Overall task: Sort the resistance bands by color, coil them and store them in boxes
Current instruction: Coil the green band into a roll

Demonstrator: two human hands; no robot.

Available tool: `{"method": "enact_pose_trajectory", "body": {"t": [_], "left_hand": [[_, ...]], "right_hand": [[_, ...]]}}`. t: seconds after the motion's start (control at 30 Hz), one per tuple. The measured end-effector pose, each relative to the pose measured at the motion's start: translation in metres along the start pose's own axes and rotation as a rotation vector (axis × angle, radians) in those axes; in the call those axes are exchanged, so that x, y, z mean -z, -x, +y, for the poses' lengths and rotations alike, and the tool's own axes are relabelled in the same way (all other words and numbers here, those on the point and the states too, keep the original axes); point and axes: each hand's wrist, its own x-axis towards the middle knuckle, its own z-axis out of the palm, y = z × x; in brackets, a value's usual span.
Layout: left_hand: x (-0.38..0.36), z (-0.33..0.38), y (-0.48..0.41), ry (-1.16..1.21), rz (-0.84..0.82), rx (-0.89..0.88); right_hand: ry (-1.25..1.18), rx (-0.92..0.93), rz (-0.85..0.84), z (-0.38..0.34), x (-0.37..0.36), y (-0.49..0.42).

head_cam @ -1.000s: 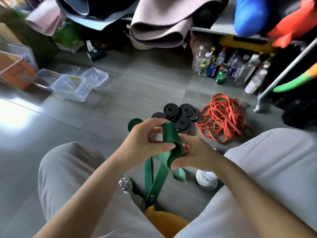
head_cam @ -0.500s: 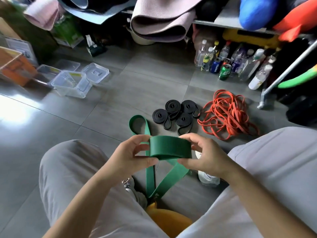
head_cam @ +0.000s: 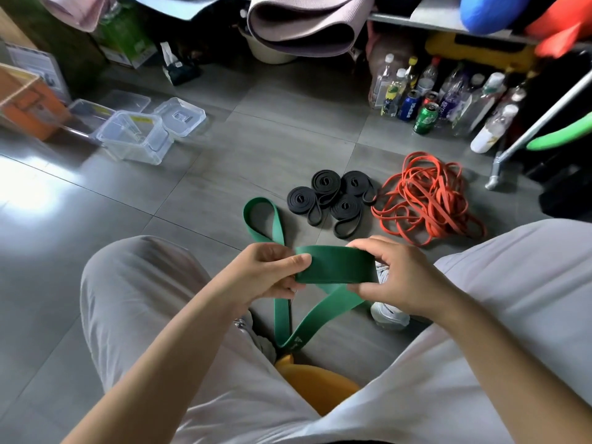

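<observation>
I hold a wide green resistance band (head_cam: 334, 265) stretched flat between both hands above my knees. My left hand (head_cam: 266, 274) pinches its left end and my right hand (head_cam: 397, 277) grips its right end. The rest of the band hangs down to the floor, and one loop of it lies ahead of my left hand. Several coiled black bands (head_cam: 333, 195) lie on the tiles just beyond my hands. A tangled heap of orange bands (head_cam: 426, 200) lies to their right. Clear plastic boxes (head_cam: 134, 136) with loose lids stand at the far left.
Bottles and cans (head_cam: 426, 97) crowd the floor under a shelf at the back right. A metal frame leg (head_cam: 495, 174) stands near the orange heap. An orange box (head_cam: 28, 104) is at the far left. Rolled mats (head_cam: 304, 27) hang overhead. My white shoe (head_cam: 389, 312) is below my right hand.
The band was bunched between my hands a second ago; now it is pulled out flat and wider between them, with the far loop lying further out on the floor.
</observation>
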Motion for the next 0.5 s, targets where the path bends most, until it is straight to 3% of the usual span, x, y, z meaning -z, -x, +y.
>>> {"method": "enact_pose_trajectory", "body": {"t": [0.17, 0.27, 0.37, 0.5], "left_hand": [[-0.016, -0.006, -0.004, 0.091, 0.015, -0.144], [-0.019, -0.008, -0.004, 0.215, -0.028, -0.144], [-0.015, -0.010, -0.004, 0.447, -0.154, -0.065], [-0.019, -0.020, -0.004, 0.709, -0.387, 0.069]], "right_hand": [[0.041, -0.009, -0.096, -0.006, -0.008, 0.005], [-0.073, 0.022, 0.048, -0.011, -0.018, 0.003], [-0.345, 0.028, 0.134, -0.014, -0.017, 0.002], [-0.524, 0.068, 0.081, -0.020, -0.010, 0.000]]}}
